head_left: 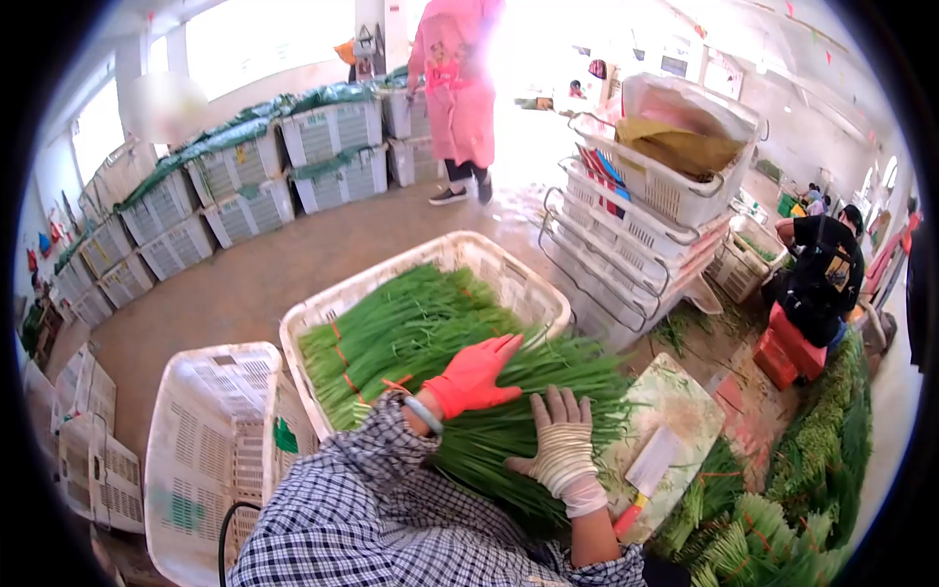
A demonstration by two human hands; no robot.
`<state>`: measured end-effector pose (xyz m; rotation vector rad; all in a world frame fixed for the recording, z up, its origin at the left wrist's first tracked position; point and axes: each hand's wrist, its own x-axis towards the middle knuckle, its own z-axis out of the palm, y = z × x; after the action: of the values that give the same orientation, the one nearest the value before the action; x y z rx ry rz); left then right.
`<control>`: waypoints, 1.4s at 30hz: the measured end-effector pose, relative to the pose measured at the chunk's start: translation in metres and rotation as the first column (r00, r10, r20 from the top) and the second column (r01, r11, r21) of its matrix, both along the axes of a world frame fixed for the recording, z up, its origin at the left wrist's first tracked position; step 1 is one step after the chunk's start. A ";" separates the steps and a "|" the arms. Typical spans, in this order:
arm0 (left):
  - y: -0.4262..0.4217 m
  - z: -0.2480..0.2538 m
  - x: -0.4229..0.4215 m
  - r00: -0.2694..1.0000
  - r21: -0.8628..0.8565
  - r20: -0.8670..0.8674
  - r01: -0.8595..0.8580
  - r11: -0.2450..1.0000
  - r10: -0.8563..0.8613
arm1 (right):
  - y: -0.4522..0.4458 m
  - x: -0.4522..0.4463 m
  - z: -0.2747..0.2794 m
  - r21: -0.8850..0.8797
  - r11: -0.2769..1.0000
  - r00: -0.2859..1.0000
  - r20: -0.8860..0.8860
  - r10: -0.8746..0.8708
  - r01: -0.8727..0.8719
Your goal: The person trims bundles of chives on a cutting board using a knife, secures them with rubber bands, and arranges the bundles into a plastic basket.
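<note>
so left hand (476, 377) and right hand (561, 440) are splayed, gripping nothing, greens (486, 430) directly underneath, lengthwise out past right corner of the crate (558, 308)

My left hand (474, 377) is in smooth, rubbery-looking stuff; my right hand (562, 440) in matt, creased material. My sleeve (342, 474): matt woven cloth. Long greens (411, 323): smooth, faint sheen. Crate around them (514, 284): hard plastic, scuffed. Knife at near right (652, 462): smooth metal blade, plastic-looking handle (629, 516). Board under it (675, 401): matt, scuffed. Far-right crate stack (626, 210): slotted plastic, metal wire.
</note>
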<state>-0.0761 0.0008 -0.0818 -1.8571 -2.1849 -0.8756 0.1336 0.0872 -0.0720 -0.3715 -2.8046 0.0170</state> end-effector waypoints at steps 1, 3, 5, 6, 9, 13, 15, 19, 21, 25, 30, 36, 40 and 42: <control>0.007 -0.022 -0.013 0.999 -0.015 -0.017 -0.032 0.999 0.031 | 0.003 -0.013 -0.014 0.015 1.000 0.996 0.088 -0.026 0.024; 0.003 -0.026 -0.007 0.985 -0.140 0.170 0.020 0.990 0.004 | 0.003 -0.023 -0.025 -0.027 0.999 0.992 0.125 -0.018 0.021; 0.011 -0.018 -0.005 0.928 -0.252 0.372 0.111 0.961 -0.010 | 0.002 -0.021 -0.036 -0.088 0.995 0.990 0.142 -0.026 0.038; 0.011 -0.010 0.001 0.943 -0.354 0.330 0.084 0.931 0.040 | 0.001 -0.020 -0.041 -0.092 0.995 0.990 0.137 -0.022 0.035; 0.011 -0.013 -0.001 0.886 -0.190 0.464 0.095 0.977 0.004 | -0.013 -0.006 -0.052 -0.123 0.987 0.994 0.060 -0.096 0.103; 0.019 -0.049 -0.037 0.689 -0.126 0.719 -0.001 0.992 0.092 | -0.034 0.015 -0.070 -0.225 0.968 0.985 -0.107 -0.136 0.109; 0.019 -0.051 -0.047 0.565 -0.003 0.825 0.026 1.000 -0.012 | -0.043 0.021 -0.078 -0.288 0.951 0.974 -0.162 -0.161 0.109; 0.013 -0.042 -0.046 0.407 0.039 0.911 0.082 0.996 -0.069 | -0.048 0.025 -0.089 -0.311 0.946 0.943 -0.277 -0.186 0.095; 0.009 -0.030 -0.038 0.182 0.060 0.980 0.086 0.994 -0.075 | -0.046 0.026 -0.088 -0.335 0.937 0.940 -0.280 -0.197 0.096; 0.005 -0.023 -0.036 0.133 0.076 0.988 0.047 0.996 -0.082 | -0.042 0.025 -0.082 -0.344 0.937 0.934 -0.308 -0.180 0.067; 0.004 -0.034 -0.041 0.159 0.106 0.981 0.022 0.994 -0.108 | -0.035 0.024 -0.078 -0.350 0.935 0.946 -0.280 -0.161 0.055; 0.013 -0.019 -0.005 0.680 0.007 0.729 0.110 0.994 -0.080 | -0.012 0.010 -0.054 -0.276 0.959 0.943 -0.295 -0.152 0.068; 0.025 -0.015 0.017 0.983 -0.386 0.130 0.172 0.906 -0.131 | -0.029 0.005 -0.065 -0.239 0.968 0.997 0.020 -0.073 0.076; 0.030 -0.016 0.010 0.989 -0.489 0.143 0.047 0.871 0.026 | -0.043 0.014 -0.064 -0.291 0.955 0.991 0.136 -0.018 0.057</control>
<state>-0.0658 0.0308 -0.0980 -2.0662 -2.6891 -0.4908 0.1480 0.0438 -0.1359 -0.5115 -2.9279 0.4221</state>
